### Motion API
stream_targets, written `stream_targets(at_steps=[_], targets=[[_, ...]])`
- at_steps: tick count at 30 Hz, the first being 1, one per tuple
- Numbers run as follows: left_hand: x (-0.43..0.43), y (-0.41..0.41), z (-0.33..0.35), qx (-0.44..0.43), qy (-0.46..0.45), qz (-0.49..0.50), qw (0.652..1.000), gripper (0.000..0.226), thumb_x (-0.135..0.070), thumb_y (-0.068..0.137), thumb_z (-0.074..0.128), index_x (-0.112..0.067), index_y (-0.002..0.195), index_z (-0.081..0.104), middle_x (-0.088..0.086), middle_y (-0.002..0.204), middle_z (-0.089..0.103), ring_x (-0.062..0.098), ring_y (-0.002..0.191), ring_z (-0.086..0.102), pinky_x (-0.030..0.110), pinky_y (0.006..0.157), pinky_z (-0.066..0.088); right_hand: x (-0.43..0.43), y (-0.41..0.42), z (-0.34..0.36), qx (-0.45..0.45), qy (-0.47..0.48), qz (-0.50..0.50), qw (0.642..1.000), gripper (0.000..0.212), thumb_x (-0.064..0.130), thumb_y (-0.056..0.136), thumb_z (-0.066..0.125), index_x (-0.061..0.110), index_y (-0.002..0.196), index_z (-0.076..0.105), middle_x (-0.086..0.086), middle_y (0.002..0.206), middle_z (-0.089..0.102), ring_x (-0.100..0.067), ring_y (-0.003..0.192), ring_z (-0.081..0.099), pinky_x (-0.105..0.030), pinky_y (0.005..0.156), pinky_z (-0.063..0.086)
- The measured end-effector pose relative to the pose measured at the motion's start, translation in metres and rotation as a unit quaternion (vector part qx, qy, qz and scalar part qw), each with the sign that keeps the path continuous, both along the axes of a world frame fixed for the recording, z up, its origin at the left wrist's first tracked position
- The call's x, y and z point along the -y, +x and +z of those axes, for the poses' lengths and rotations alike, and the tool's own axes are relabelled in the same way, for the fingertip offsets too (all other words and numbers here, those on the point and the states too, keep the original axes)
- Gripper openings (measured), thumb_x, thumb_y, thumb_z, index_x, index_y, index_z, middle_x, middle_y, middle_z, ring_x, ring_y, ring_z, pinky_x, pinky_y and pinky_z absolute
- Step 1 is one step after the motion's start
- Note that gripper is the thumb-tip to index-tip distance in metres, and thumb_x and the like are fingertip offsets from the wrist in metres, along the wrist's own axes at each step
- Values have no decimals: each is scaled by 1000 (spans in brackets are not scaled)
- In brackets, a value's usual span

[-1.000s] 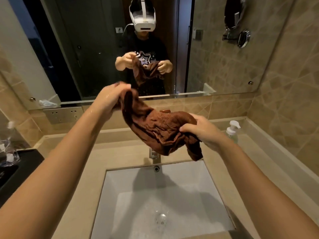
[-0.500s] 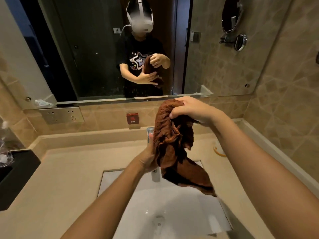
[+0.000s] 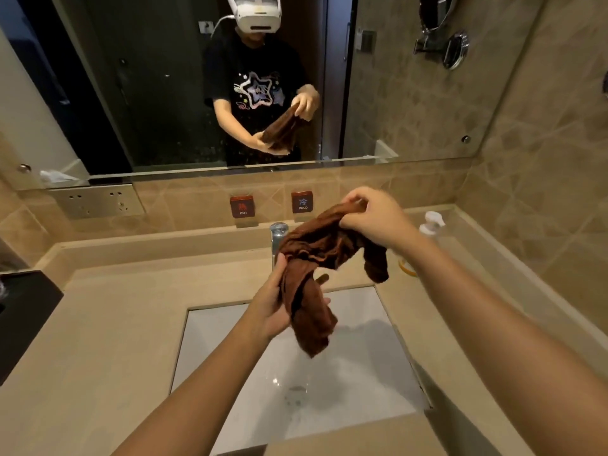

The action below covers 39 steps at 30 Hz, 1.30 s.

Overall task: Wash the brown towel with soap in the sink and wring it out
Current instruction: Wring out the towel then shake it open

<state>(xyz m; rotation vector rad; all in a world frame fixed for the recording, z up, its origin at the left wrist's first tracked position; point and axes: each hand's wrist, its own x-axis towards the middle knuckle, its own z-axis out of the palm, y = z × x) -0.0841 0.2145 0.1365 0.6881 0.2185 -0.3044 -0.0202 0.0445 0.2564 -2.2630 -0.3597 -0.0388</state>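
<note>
At the far left a socket plate (image 3: 98, 200) sits in the tiled wall under the mirror (image 3: 394, 110), above the beige surface (image 3: 115, 324). The left hand (image 3: 271, 307) is held over the white sink (image 3: 368, 350), thumb up, its fingers wrapped round the lower part of the brown towel (image 3: 316, 251). The towel's loose tail hangs from that hand above the basin, touching nothing below. Just behind stands the chrome tap (image 3: 278, 236), with a HOT label (image 3: 242, 206) and a COLD label (image 3: 302, 202) on the wall. The towel runs up, bunched and ropy, to the right hand (image 3: 373, 222), whose curled fingers pinch its upper end, a short end drooping beneath the wrist. Further right a pump bottle (image 3: 432, 222), probably soap, stands on the surface, partly hidden by the right forearm.
</note>
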Motion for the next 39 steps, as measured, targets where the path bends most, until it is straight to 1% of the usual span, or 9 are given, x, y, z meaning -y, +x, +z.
stream_targets(at_steps=[4,10,15,21,28,31,35,37,39], targets=[[3,10,9,19,-61,44,997,62,-56,90,42,-5,108,72,21,118,66,34,114,59,47,102,41,-13,-57,-59,15,13,42,999,32,24,83,62,21,113,53,4,100,61,-13,92,59,-23,74,47],[2,10,3,-37,67,30,997,39,-40,69,68,-5,84,74,13,84,66,21,73,61,32,73,51,7,-59,-67,53,-63,116,990,46,57,84,46,24,111,64,4,107,64,-12,98,54,-38,88,47],[2,6,18,-14,94,-125,988,71,-69,69,49,-10,104,67,9,82,69,19,53,61,25,47,52,-11,-33,-58,-32,-8,254,967,66,40,86,61,36,142,28,7,144,36,-5,125,37,-20,98,36],[-17,-8,13,10,-2,-234,972,98,-75,44,71,-6,114,69,19,103,68,30,77,67,49,82,54,-21,-32,-71,122,-36,207,970,30,41,85,61,24,109,58,2,103,60,-14,95,53,-31,82,47],[-12,-28,25,98,303,-194,928,45,-16,68,75,-17,110,58,6,98,67,11,78,69,24,68,54,-35,-24,-73,101,-179,124,971,50,63,81,52,17,62,57,8,53,50,-12,55,47,-28,50,33],[-8,-28,25,148,462,-144,862,62,-13,68,81,-28,118,46,-5,111,61,11,101,61,19,81,49,-38,-11,-71,16,-236,104,966,63,70,78,47,11,61,61,1,54,53,-16,56,52,-32,54,41],[14,-34,10,131,641,18,756,46,-21,72,76,-31,106,46,-17,90,57,-1,81,56,14,64,43,-50,-4,-70,-49,-259,93,960,60,65,81,51,13,51,48,0,52,47,-15,51,45,-27,49,34],[16,-36,8,104,611,35,784,24,-21,76,71,-25,93,54,-8,83,63,7,73,60,19,61,46,-51,-3,-62,-69,-261,126,955,59,63,85,46,14,53,48,-1,54,47,-14,51,45,-24,50,35],[9,-36,12,37,467,-5,883,11,-20,79,70,-17,85,60,2,74,63,14,63,60,22,57,47,-39,2,-48,-171,-192,193,947,59,65,88,34,14,73,60,-4,63,56,-13,55,51,-23,56,44]])
